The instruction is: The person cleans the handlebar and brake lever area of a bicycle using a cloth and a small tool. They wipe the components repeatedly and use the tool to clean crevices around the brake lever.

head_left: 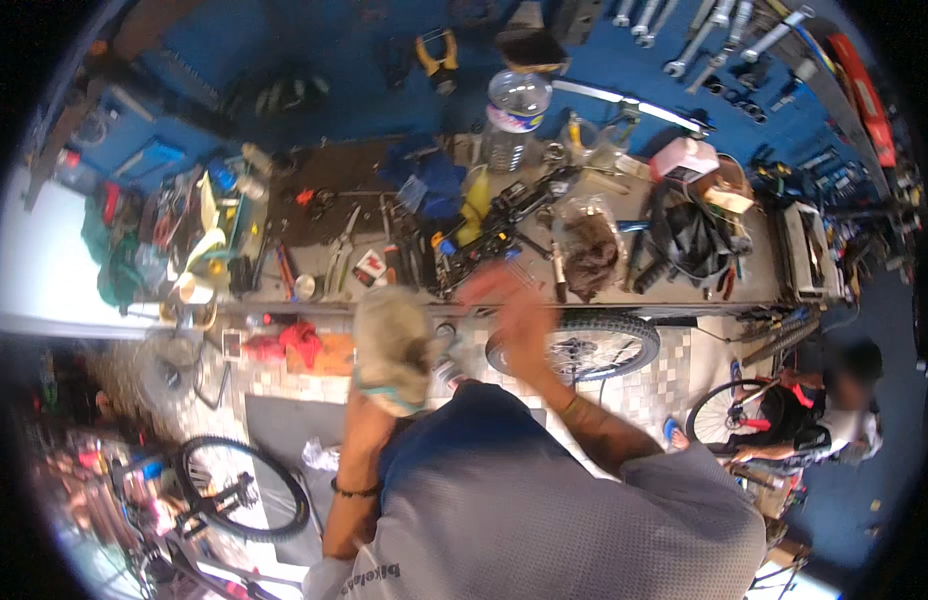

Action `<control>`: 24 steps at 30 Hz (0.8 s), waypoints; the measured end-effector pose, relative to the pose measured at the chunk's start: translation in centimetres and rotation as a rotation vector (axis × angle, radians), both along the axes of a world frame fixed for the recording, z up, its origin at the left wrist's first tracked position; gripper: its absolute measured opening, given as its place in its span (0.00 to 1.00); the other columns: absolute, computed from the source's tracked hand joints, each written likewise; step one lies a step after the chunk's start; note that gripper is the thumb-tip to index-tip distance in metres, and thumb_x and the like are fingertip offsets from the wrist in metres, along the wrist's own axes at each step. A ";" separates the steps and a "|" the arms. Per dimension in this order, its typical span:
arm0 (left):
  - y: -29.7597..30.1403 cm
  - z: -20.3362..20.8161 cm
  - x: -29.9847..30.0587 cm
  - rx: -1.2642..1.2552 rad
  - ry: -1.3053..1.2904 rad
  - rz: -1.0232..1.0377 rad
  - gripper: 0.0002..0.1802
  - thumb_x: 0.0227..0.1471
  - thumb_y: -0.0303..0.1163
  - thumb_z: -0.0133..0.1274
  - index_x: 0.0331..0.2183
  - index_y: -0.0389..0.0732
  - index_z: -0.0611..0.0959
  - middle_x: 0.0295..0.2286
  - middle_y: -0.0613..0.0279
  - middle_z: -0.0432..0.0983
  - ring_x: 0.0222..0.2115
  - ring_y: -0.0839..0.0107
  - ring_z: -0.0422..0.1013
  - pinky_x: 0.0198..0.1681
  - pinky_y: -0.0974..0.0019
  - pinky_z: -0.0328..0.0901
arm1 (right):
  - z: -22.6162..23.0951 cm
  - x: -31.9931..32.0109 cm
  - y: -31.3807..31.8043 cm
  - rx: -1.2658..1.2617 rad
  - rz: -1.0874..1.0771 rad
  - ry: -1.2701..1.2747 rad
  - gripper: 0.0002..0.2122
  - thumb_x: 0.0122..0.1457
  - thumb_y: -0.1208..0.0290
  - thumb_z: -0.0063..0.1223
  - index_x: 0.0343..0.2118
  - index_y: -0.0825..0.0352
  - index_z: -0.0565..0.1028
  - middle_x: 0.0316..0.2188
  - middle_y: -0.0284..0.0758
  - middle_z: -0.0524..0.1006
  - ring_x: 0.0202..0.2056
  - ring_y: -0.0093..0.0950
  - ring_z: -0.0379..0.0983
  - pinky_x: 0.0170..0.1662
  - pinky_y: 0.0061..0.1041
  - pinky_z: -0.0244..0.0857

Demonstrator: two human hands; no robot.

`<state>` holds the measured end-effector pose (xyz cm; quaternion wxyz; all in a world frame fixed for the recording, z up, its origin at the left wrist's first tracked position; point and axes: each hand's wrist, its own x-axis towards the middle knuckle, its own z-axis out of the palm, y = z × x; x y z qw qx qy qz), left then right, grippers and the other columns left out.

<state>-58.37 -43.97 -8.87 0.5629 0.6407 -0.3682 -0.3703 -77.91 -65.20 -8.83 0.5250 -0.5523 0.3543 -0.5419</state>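
In front of my body, my left hand [377, 405] is almost fully covered by a beige work glove [392, 335], stained dark on one side and edged in teal at the wrist. Its fingers do not show. My bare right hand [519, 315] is blurred over the bench's front edge, fingers stretched out and nothing visible in them. Just beyond it are a black bicycle part [474, 255] and a clear bag with dark brown contents [589, 250]. Pliers [341, 250] and a small red and white box [370, 266] lie past the glove.
The cluttered workbench [434, 298] holds a large clear bottle [514, 120] and a black bag [689, 230]. Below it is a bicycle wheel [604, 348]. Another bike wheel [244, 490] stands at lower left. A person [834, 420] sits by a bicycle at right. Wrenches [704, 45] hang on the wall.
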 end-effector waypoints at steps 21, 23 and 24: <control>8.2 -8.9 3.7 0.432 0.004 -0.183 0.19 0.69 0.25 0.59 0.59 0.37 0.84 0.47 0.50 0.88 0.48 0.61 0.85 0.52 0.59 0.78 | -10.2 -8.5 -9.2 -0.313 -0.100 1.064 0.14 0.64 0.72 0.66 0.51 0.65 0.80 0.51 0.45 0.81 0.50 0.53 0.80 0.51 0.48 0.75; 9.2 -9.5 4.2 0.455 -0.002 -0.117 0.18 0.71 0.27 0.58 0.59 0.37 0.84 0.47 0.50 0.89 0.47 0.63 0.85 0.51 0.60 0.77 | -13.6 -6.8 -7.8 -0.238 0.030 1.143 0.14 0.62 0.70 0.69 0.49 0.64 0.80 0.46 0.42 0.83 0.45 0.49 0.83 0.47 0.46 0.77; 8.8 -9.1 4.1 0.470 -0.024 -0.107 0.18 0.71 0.28 0.58 0.59 0.37 0.84 0.47 0.51 0.89 0.47 0.63 0.85 0.51 0.60 0.77 | -14.4 -5.8 -7.2 -0.252 0.022 1.148 0.15 0.61 0.70 0.70 0.49 0.64 0.81 0.46 0.43 0.83 0.44 0.48 0.83 0.46 0.44 0.77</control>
